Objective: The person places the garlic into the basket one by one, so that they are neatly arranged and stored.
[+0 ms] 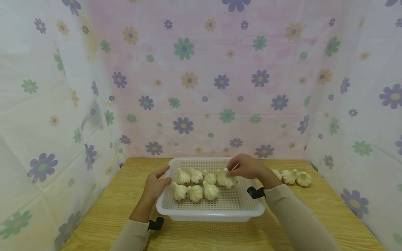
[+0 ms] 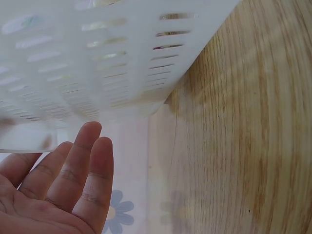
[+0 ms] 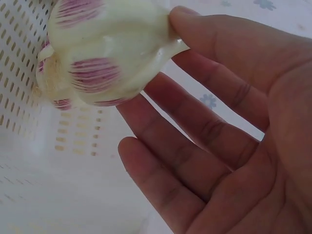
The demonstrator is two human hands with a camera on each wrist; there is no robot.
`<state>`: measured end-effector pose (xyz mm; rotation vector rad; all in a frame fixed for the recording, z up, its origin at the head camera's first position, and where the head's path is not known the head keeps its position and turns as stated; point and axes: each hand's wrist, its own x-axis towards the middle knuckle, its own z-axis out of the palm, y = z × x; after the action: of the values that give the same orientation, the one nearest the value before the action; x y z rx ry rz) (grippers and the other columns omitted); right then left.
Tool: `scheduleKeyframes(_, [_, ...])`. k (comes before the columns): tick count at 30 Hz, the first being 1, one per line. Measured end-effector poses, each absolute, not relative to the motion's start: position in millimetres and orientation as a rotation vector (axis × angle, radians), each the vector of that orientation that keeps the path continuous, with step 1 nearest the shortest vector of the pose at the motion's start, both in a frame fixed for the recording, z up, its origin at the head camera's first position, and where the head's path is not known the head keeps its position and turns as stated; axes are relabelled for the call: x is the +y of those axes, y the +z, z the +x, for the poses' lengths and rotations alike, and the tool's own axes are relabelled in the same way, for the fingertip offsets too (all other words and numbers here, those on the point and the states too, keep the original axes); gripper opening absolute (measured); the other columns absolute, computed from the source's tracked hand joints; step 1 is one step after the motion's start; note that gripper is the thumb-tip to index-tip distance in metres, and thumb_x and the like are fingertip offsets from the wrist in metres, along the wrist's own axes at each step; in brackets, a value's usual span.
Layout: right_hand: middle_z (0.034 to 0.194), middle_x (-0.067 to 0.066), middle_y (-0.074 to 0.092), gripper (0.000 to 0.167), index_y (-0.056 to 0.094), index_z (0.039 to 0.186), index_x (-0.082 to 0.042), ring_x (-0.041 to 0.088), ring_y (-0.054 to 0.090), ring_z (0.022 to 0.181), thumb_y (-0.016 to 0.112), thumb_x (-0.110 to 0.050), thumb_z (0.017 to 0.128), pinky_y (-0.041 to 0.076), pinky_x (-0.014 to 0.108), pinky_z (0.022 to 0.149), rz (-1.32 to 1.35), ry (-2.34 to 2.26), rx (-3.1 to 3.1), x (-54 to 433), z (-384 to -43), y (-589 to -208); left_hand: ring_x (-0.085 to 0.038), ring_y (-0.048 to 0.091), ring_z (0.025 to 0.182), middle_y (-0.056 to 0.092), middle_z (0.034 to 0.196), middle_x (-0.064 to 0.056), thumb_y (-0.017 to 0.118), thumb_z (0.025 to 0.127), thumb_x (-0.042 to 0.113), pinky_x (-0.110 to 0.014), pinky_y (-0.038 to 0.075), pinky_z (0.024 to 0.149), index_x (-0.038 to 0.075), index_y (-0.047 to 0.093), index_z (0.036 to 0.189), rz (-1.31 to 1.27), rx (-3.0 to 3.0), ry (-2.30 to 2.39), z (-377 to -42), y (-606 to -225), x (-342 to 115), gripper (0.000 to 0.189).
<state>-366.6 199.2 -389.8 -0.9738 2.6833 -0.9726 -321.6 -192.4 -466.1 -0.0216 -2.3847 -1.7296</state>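
A white plastic basket (image 1: 210, 213) with slotted walls stands on the table, with several garlic bulbs (image 1: 195, 192) in two rows inside. My right hand (image 1: 246, 168) is over the basket's right half. Its thumb and fingers pinch a garlic bulb (image 3: 107, 53) by the stem, and purple streaks show on that bulb in the right wrist view. My left hand (image 1: 155, 185) rests at the basket's left rim, thumb over the edge. Seen from the left wrist, the left fingers (image 2: 100, 168) extend beside the basket's outer wall (image 2: 122, 58).
More garlic bulbs (image 1: 289, 176) lie on the wooden table (image 1: 119, 202) to the right of the basket, partly behind my right wrist. Flower-printed cloth (image 1: 204, 87) encloses the table at the back and both sides.
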Motion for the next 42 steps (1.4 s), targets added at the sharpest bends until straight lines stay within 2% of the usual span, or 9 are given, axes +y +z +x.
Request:
scheduleKeyframes(5, [0.108, 0.000, 0.076, 0.012, 0.081, 0.101, -0.017, 0.017, 0.072, 0.095, 0.078, -0.025, 0.093, 0.061, 0.035, 0.080, -0.957, -0.945, 2.658, 194, -370, -395, -0.029, 0.072, 0.108, 0.050, 0.156, -0.018, 0.067, 0.085, 0.010, -0.040, 0.064, 0.077, 0.018, 0.061, 0.147, -0.010, -2.372, -1.755, -322, -466, -191, 0.062])
scheduleKeyframes(16, [0.102, -0.004, 0.076, 0.011, 0.081, 0.098, -0.017, 0.024, 0.071, 0.096, 0.080, -0.024, 0.090, 0.060, 0.034, 0.079, -0.999, -0.873, 2.638, 184, -370, -400, -0.029, 0.073, 0.107, 0.050, 0.156, -0.018, 0.067, 0.085, 0.010, -0.040, 0.065, 0.077, 0.018, 0.061, 0.147, -0.012, -2.380, -1.751, -321, -465, -192, 0.062])
scheduleKeyframes(28, [0.100, -0.002, 0.075, 0.010, 0.080, 0.097, -0.013, 0.016, 0.069, 0.093, 0.080, -0.019, 0.090, 0.059, 0.036, 0.079, -1.018, -0.784, 2.612, 179, -368, -401, -0.028, 0.073, 0.106, 0.052, 0.154, -0.017, 0.067, 0.085, 0.010, -0.039, 0.064, 0.077, 0.018, 0.062, 0.146, -0.008, -2.378, -1.739, -322, -465, -192, 0.062])
scheduleKeyframes(42, [0.094, -0.008, 0.074, 0.005, 0.081, 0.092, -0.017, 0.012, 0.067, 0.088, 0.080, -0.021, 0.090, 0.058, 0.037, 0.078, -1.006, -0.737, 2.603, 178, -369, -405, -0.027, 0.074, 0.104, 0.052, 0.155, -0.017, 0.067, 0.085, 0.010, -0.039, 0.065, 0.076, 0.019, 0.062, 0.146, -0.015, -2.378, -1.757, -321, -465, -193, 0.062])
